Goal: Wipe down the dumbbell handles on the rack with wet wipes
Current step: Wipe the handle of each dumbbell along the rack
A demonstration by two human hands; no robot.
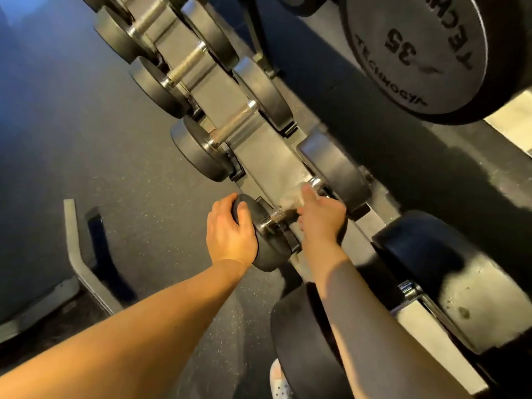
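handle (277, 216): knurled steel, stiff and grippy, sitting right between your hands on the rack (259, 148).
wipe (289, 197): soft, limp, your right hand (322, 220) clamps it onto the bar.
left hand (230, 228): curled over the dumbbell head (270, 249). It's probably heavy, so steady it there.

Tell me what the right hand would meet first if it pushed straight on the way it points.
The right hand holds the wet wipe against the dumbbell handle, so those come first; beyond them likely the grey rack rail, though depth is unclear.
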